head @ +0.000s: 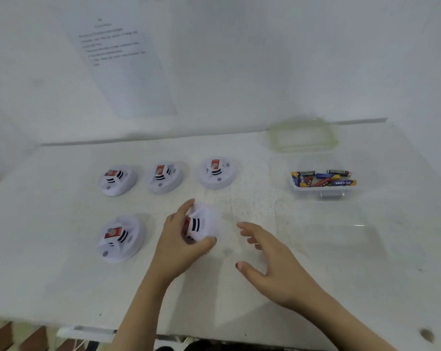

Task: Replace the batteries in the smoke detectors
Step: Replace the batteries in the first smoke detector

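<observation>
Fingers [187, 206] of the left hand [179, 239] curled round a white smoke detector [206, 225] near the middle of the counter [239, 312]; the right hand [272, 259] hovered just beside it, spread and empty. Opening this unit seemed the step in hand. Next the right hand would likely need to grip it and help twist it apart, with the batteries [323, 178] lying in the tub [325, 193] toward the back right corner.

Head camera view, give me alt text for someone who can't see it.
A person's left hand grips a white smoke detector on a white table, the right hand open beside it. Four more detectors lie left and behind; a clear tub of batteries sits far right, its lid behind.
</observation>
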### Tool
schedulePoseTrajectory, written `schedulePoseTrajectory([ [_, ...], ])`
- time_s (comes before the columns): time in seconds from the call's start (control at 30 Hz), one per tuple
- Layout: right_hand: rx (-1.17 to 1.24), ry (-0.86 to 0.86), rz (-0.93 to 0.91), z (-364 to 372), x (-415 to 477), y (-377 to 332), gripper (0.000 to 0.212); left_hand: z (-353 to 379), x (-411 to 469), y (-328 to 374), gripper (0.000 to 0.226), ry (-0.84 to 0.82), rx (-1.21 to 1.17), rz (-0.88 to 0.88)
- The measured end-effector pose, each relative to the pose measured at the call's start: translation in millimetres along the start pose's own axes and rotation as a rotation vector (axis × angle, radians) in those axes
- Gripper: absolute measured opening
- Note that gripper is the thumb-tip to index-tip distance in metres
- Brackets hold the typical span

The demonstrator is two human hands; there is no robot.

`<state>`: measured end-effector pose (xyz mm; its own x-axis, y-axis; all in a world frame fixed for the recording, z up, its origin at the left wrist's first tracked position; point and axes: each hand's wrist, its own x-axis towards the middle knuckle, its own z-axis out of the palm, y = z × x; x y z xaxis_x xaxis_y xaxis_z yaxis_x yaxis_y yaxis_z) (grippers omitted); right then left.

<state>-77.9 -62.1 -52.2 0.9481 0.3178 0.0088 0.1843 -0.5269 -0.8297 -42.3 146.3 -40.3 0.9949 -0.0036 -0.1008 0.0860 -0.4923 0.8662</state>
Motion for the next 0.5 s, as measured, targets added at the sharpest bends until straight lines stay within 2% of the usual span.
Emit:
schedulePoseTrajectory([
  [0.07,0.067,0.004,0.011,9.7,6.5,-1.2,0.076,-11.9,2.9,3.0,0.091,-0.089,-0.263,-0.001],
  [0.13,0.143,0.017,-0.006,17.8,13.0,-5.8,0.09,-19.7,5.6,4.0,0.081,-0.195,-0.384,0.053],
  [0.23,0.29,0.071,-0.029,25.0,21.0,-16.3,0.099,-22.1,7.2,4.9,0.076,-0.283,-0.375,0.112],
  [0.33,0.411,0.121,-0.027,27.0,24.5,-24.1,0.1,-25.3,8.8,4.0,0.087,-0.352,-0.383,0.129],
  [0.5,0.381,0.174,-0.024,24.7,26.1,-28.6,0.108,-39.3,15.7,-1.7,0.078,-0.469,-0.342,0.185],
])
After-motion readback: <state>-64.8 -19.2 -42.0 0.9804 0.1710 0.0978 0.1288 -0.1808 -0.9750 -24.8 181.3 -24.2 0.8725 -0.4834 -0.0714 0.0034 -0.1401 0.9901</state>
